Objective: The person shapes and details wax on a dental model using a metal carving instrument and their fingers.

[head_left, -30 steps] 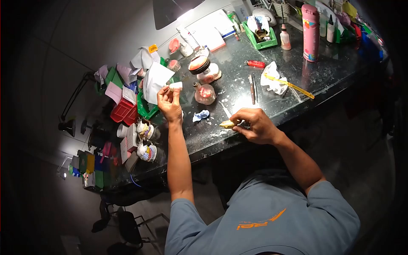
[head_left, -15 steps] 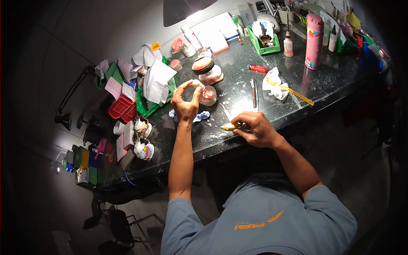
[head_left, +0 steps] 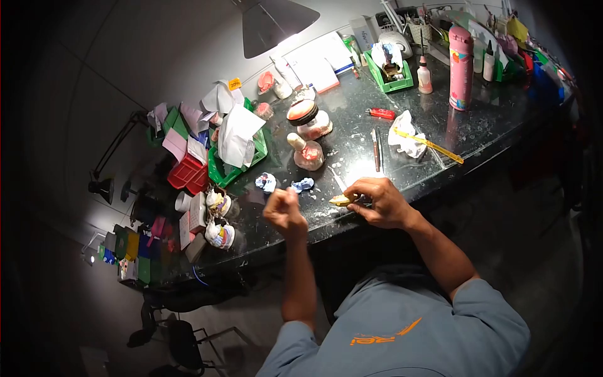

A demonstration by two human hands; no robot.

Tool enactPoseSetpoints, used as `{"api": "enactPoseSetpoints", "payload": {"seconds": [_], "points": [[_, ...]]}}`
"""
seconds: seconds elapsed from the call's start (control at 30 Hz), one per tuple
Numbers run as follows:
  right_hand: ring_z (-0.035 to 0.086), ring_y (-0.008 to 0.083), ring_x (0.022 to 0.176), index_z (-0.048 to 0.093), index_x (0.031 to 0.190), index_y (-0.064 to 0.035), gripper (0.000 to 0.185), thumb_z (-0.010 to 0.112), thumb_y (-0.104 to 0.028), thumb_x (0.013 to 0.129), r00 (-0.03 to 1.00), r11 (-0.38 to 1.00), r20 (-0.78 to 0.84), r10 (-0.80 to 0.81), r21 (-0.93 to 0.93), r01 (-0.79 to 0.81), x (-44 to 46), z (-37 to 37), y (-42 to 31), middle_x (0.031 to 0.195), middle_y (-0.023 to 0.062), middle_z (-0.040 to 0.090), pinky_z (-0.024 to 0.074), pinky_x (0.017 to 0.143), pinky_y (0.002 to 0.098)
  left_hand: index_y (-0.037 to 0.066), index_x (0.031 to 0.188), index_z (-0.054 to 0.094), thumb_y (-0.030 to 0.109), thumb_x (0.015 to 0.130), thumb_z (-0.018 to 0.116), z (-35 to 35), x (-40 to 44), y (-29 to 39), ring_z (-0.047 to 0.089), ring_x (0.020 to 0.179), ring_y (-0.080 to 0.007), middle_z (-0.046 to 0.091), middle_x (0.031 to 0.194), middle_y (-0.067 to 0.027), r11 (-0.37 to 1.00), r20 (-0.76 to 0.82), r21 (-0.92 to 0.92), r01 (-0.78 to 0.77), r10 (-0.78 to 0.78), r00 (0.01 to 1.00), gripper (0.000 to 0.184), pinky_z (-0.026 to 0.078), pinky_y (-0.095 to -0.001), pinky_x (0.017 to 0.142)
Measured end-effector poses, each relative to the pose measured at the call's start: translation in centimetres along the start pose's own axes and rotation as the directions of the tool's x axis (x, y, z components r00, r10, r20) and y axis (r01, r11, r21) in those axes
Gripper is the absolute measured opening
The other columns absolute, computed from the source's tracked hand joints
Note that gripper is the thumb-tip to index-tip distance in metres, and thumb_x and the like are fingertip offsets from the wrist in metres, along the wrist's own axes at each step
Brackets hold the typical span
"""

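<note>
My right hand [head_left: 380, 202] pinches a small yellow piece with a pale top [head_left: 341, 200], held low over the bench near its front edge. My left hand [head_left: 286, 212] is curled like a fist, a little blurred, and nothing shows in it. Beyond it stands a round glass jar [head_left: 309, 157] with pinkish-red contents, a white knobbed stopper [head_left: 295, 141] resting tilted on its top. Two crumpled blue-and-white lumps [head_left: 266, 183] [head_left: 303, 185] lie between my left hand and the jar.
Behind the jar sits a pink-and-black round piece [head_left: 303, 112]. A brown-handled tool [head_left: 376, 151], red lighter-like object [head_left: 381, 114], crumpled tissue [head_left: 408, 141] and yellow strip [head_left: 440, 151] lie right. A pink bottle [head_left: 460, 72] stands farther right; dental models [head_left: 220, 234] stand left.
My left hand has let go of the white stopper, which now sits on the jar, and has drawn back toward me. My right hand still holds the yellow piece, nearly in place.
</note>
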State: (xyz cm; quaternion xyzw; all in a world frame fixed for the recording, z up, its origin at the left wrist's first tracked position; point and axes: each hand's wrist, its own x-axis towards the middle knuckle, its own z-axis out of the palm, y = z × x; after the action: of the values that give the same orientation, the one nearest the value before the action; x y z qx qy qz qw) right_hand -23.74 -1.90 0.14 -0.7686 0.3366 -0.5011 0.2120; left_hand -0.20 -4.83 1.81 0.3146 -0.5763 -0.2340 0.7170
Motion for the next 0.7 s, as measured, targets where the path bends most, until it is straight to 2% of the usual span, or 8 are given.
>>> {"api": "enactPoseSetpoints", "payload": {"seconds": [0.07,0.1,0.17,0.23,0.27,0.33,0.43,0.7], "points": [[0.073,0.0326,0.087,0.072,0.103,-0.0045,0.023,0.082,-0.006,0.082,1.000,1.000,-0.014,0.013,-0.003,-0.013,0.0,-0.3,-0.2,0.095,0.0131,0.073,0.0573,0.077,0.0400,0.010,0.069,0.045,0.009,0.101,0.061,0.8,-3.0,-0.2,0.036,0.058,-0.0041,0.042,0.063,0.0063,0.991,0.024,-0.006,0.135,-0.135,0.991,0.036,0.025,-0.0247,0.054],[0.073,0.0326,0.086,0.073,0.104,-0.0044,0.024,0.082,-0.006,0.082,1.000,1.000,0.015,0.014,-0.001,-0.014,0.0,-0.2,-0.3,0.095,0.0132,0.073,0.0575,0.077,0.0398,0.010,0.071,0.049,0.014,0.104,0.060,1.0,-3.5,0.6,0.036,0.057,-0.0025,0.043,0.063,0.0065,0.928,0.106,-0.019,0.373,-0.369,0.923,0.035,0.026,-0.0247,0.053],[0.074,0.0309,0.085,0.074,0.105,-0.0028,0.024,0.083,-0.005,0.082,1.000,1.000,0.004,0.031,0.007,-0.031,0.1,-0.1,-0.2,0.097,0.0138,0.074,0.0578,0.076,0.0395,0.009,0.075,0.054,0.018,0.107,0.058,0.8,-3.3,0.6,0.036,0.056,-0.0021,0.043,0.062,0.0063,0.880,0.105,-0.090,0.467,-0.458,0.883,0.033,0.025,-0.0250,0.052],[0.075,0.0296,0.085,0.075,0.105,-0.0022,0.025,0.083,-0.005,0.082,0.999,0.999,0.009,0.037,0.007,-0.037,0.4,-0.2,-0.7,0.098,0.0141,0.075,0.0578,0.076,0.0393,0.007,0.080,0.060,0.018,0.104,0.060,0.3,-3.2,-0.6,0.034,0.054,-0.0012,0.043,0.064,0.0079,0.895,0.110,-0.004,0.447,-0.444,0.889,0.026,0.024,-0.0234,0.050],[0.075,0.0280,0.087,0.076,0.105,-0.0013,0.024,0.083,-0.005,0.083,0.998,0.998,0.011,0.059,-0.018,-0.059,0.5,-0.3,-1.0,0.099,0.0147,0.076,0.0580,0.076,0.0378,0.005,0.083,0.065,0.017,0.103,0.060,0.5,-3.0,-0.5,0.037,0.057,-0.0010,0.050,0.066,0.0056,0.921,0.113,0.048,0.387,-0.390,0.914,0.024,0.027,-0.0234,0.052],[0.075,0.0263,0.086,0.076,0.105,-0.0013,0.024,0.082,-0.003,0.082,0.998,0.997,0.035,0.054,-0.056,-0.052,0.6,-0.1,-1.0,0.098,0.0144,0.077,0.0571,0.074,0.0352,0.000,0.086,0.067,0.015,0.102,0.062,0.3,-3.3,-1.4,0.049,0.067,-0.0040,0.059,0.072,0.0039,0.954,0.157,0.102,0.281,-0.294,0.943,0.023,0.038,-0.0249,0.060],[0.074,0.0259,0.086,0.075,0.103,-0.0011,0.024,0.082,0.000,0.080,0.997,0.997,0.035,0.065,-0.052,-0.063,0.7,0.2,-1.3,0.097,0.0132,0.076,0.0561,0.077,0.0347,0.002,0.079,0.064,0.013,0.100,0.070,0.7,-3.4,0.4,0.046,0.065,-0.0029,0.054,0.067,0.0058,0.902,0.138,0.247,0.355,-0.395,0.908,0.025,0.038,-0.0275,0.057],[0.073,0.0274,0.091,0.075,0.102,-0.0016,0.025,0.084,-0.002,0.079,0.995,0.982,0.016,0.098,-0.162,-0.094,0.9,0.6,-1.6,0.097,0.0125,0.076,0.0552,0.079,0.0353,0.000,0.081,0.065,0.017,0.097,0.075,0.9,-3.3,1.5,0.047,0.061,-0.0040,0.054,0.061,0.0011,0.919,0.155,0.289,0.267,-0.321,0.934,0.025,0.039,-0.0301,0.054]]}}
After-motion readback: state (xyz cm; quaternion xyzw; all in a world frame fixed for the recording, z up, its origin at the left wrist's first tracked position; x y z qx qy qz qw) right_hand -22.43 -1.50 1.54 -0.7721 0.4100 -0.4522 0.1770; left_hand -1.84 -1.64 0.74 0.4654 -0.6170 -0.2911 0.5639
